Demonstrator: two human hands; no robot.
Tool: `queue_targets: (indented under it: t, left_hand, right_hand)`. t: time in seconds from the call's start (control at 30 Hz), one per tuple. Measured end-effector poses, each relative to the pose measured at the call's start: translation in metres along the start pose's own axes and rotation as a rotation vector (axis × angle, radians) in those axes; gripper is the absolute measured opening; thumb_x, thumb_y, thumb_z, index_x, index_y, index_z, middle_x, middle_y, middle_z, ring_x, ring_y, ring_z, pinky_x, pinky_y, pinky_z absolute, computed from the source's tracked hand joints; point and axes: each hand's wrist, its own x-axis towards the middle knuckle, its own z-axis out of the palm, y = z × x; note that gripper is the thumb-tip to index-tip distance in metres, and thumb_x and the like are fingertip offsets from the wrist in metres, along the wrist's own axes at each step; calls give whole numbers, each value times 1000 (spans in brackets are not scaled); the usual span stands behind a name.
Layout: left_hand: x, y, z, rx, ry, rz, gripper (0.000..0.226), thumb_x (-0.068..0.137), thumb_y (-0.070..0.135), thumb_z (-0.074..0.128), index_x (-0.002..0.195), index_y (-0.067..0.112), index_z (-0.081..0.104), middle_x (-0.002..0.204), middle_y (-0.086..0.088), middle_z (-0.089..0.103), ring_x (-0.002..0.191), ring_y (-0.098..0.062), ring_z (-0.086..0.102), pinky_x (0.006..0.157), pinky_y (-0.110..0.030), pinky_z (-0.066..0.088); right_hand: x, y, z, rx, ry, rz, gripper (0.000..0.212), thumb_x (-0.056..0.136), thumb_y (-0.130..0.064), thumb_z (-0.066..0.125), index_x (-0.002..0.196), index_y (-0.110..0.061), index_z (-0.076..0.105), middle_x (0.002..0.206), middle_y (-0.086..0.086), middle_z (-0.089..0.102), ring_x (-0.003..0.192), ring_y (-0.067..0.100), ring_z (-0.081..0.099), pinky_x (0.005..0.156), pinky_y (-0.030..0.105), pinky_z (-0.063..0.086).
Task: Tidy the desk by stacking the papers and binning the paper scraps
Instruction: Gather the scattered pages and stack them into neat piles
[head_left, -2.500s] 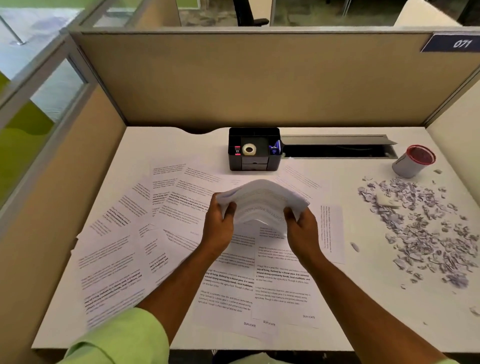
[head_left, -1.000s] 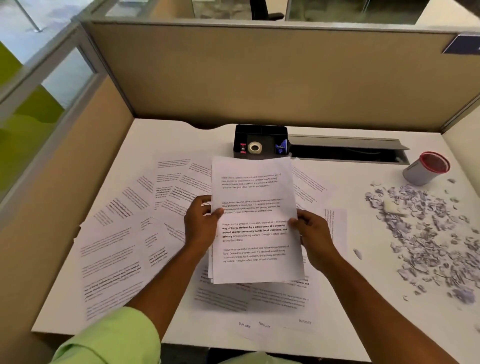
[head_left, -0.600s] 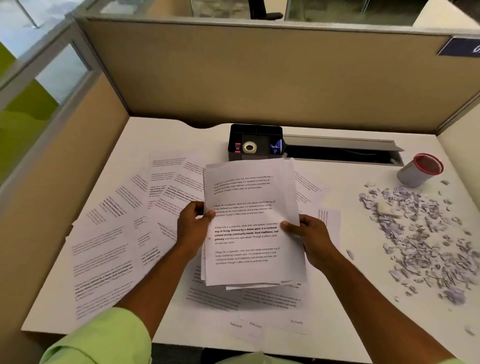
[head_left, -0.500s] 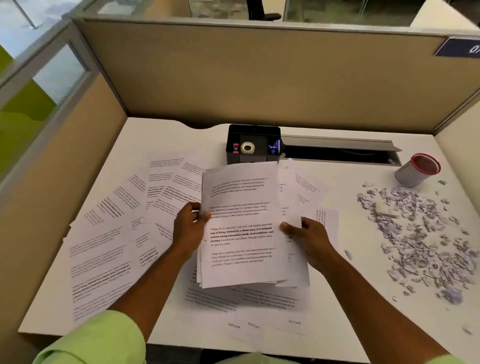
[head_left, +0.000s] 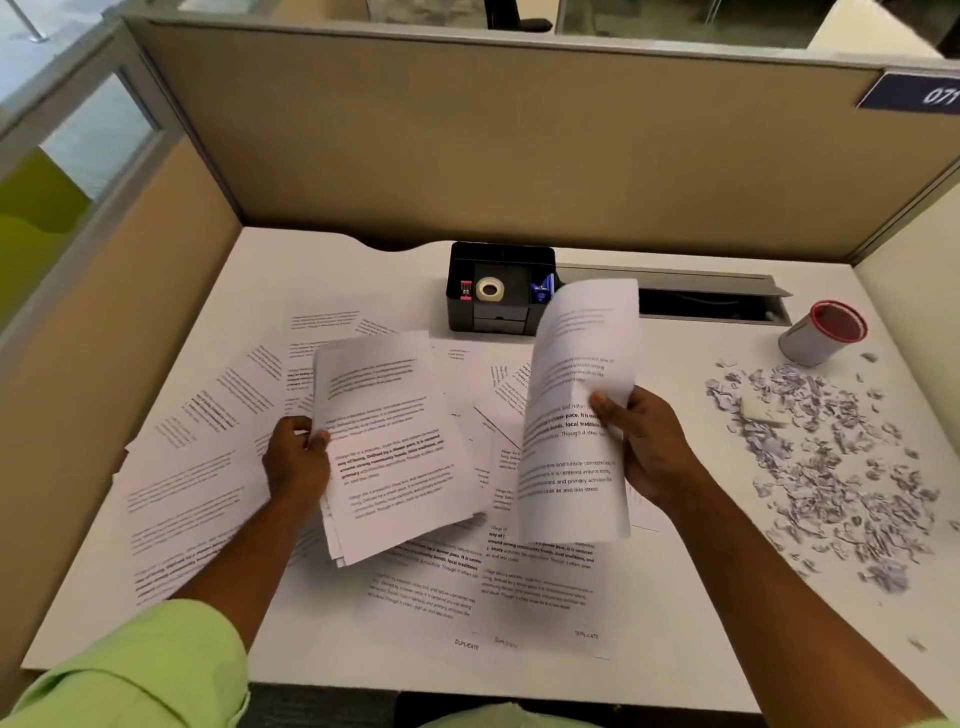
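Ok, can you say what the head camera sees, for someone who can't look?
The left hand holds a stack and the right hand a sheet over a desk strewn with papers; scraps lie right.

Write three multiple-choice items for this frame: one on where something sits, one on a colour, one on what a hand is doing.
1. Where does the pile of paper scraps lie?
A. On the desk's right side, in front of the cup
B. Inside the black organizer
C. Under the left hand

2. What colour is the rim of the cup?
A. Blue
B. Red
C. Green

3. What is the right hand doing?
A. Resting flat on the desk
B. Scooping scraps
C. Holding a sheet lifted off the desk

Answers:
1 A, the scraps spread over the right part of the desk, nearer the person than the cup.
2 B, a red band rings the cup's mouth.
3 C, the thumb pinches a raised, curling sheet, while the left hand grips a separate stack of papers.
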Motion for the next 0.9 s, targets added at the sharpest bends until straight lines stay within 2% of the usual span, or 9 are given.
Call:
queue_targets:
  t: [0.13, 0.3, 0.4, 0.5, 0.6, 0.67, 0.73, 0.83, 0.9]
  left_hand:
    - [-11, 8, 22, -86, -180, 3, 23, 90, 13, 67, 112, 10, 59, 110, -13, 69, 96, -32, 67, 86, -45, 56]
    - [-32, 20, 39, -321, -421, -97, 23, 90, 11, 68, 111, 13, 59, 102, -12, 73, 90, -31, 72, 80, -52, 59]
    - [-39, 22, 40, -408, -516, -142, 25, 92, 12, 66, 115, 15, 57, 99, -8, 75, 86, -26, 74, 72, -44, 60]
    - [-43, 23, 40, -465, -515, -145, 27, 95, 13, 62, 121, 11, 55, 106, -10, 73, 90, -24, 72, 76, -43, 59]
    - [-49, 31, 41, -496, -480, -110, 24, 101, 23, 51, 123, 13, 51, 114, -9, 69, 98, -24, 70, 84, -43, 58]
    - [-59, 37, 42, -498, -485, -65, 30, 101, 30, 51, 125, 14, 48, 114, -4, 68, 100, -19, 68, 85, -38, 57]
    - [-68, 41, 44, -462, -494, 34, 37, 95, 28, 61, 127, 18, 47, 117, 1, 68, 103, -14, 67, 86, -33, 57]
    - [-77, 45, 49, -385, -443, 184, 40, 95, 15, 62, 127, 32, 45, 118, 9, 65, 105, -11, 66, 82, -31, 58]
    - [-81, 53, 48, -328, -386, 264, 36, 98, 16, 55, 124, 37, 42, 114, 14, 62, 102, -7, 63, 78, -26, 58]
  right_hand:
    - [1, 1, 19, -12, -103, 34, 37, 87, -12, 71, 121, 2, 66, 115, 17, 75, 102, 31, 74, 89, 43, 61]
    - [15, 35, 24, -318, 59, 88, 31, 84, -19, 82, 112, -8, 75, 107, 8, 79, 102, 31, 75, 99, 54, 56]
    - [15, 45, 24, -365, 96, 133, 37, 84, -21, 83, 117, -12, 71, 112, 5, 78, 102, 28, 74, 93, 48, 59]
    - [8, 47, 32, -328, 122, 154, 58, 81, -14, 86, 129, -15, 53, 117, 3, 72, 103, 26, 72, 82, 44, 61]
    - [4, 49, 38, -324, 139, 104, 70, 79, -7, 86, 135, -20, 46, 120, 0, 70, 104, 24, 71, 88, 47, 61]
    - [1, 51, 44, -386, 139, 56, 62, 82, -8, 84, 133, -20, 51, 122, -1, 70, 105, 23, 72, 89, 47, 61]
    - [-3, 54, 52, -446, 146, -20, 49, 87, -13, 79, 129, -20, 54, 123, -2, 70, 105, 24, 72, 88, 47, 62]
    - [-14, 51, 65, -476, 173, -187, 36, 95, -17, 71, 125, -21, 51, 117, -5, 66, 101, 20, 71, 76, 34, 64]
    - [-20, 50, 70, -485, 190, -296, 39, 97, -18, 69, 127, -26, 44, 115, -10, 61, 102, 14, 67, 72, 28, 63]
